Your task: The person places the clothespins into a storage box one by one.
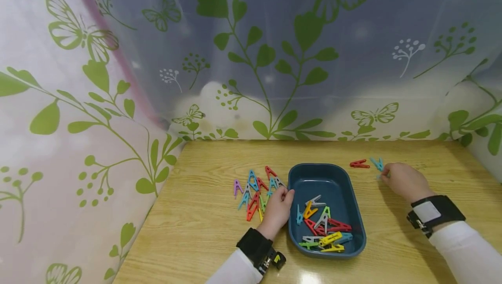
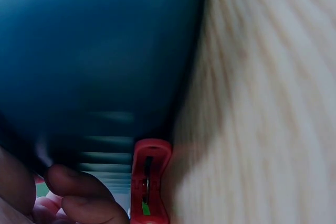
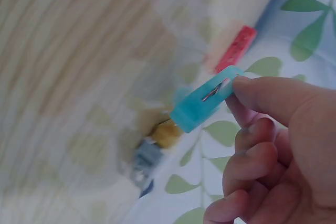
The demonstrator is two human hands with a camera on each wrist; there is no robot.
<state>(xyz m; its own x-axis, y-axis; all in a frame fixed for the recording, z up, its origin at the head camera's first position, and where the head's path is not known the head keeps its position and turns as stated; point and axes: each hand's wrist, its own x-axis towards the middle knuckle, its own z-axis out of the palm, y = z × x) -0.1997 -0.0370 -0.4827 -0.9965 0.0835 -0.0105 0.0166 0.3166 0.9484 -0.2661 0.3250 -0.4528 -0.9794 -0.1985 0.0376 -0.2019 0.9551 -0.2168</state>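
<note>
Right hand (image 1: 405, 181) pinches a blue clothespin (image 3: 202, 100): likely light, stiff, springy; you'd best grip behind the spring. Left hand (image 1: 277, 209) at tray (image 1: 323, 192), hold unclear.

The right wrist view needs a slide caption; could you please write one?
Right hand pinching a turquoise plastic clothespin by one end, with a red plastic clothespin and white, green-leafed sheet beyond.

The bare left hand (image 1: 277, 209) has its fingers curled. The bare right hand (image 1: 405, 181) extends toward the far right corner of the yellowish wooden table (image 1: 184, 231), thumb and forefinger pinching, other fingers folded. Both arms wear white sleeves (image 1: 470, 251) and black wrist straps (image 1: 252, 245).
</note>
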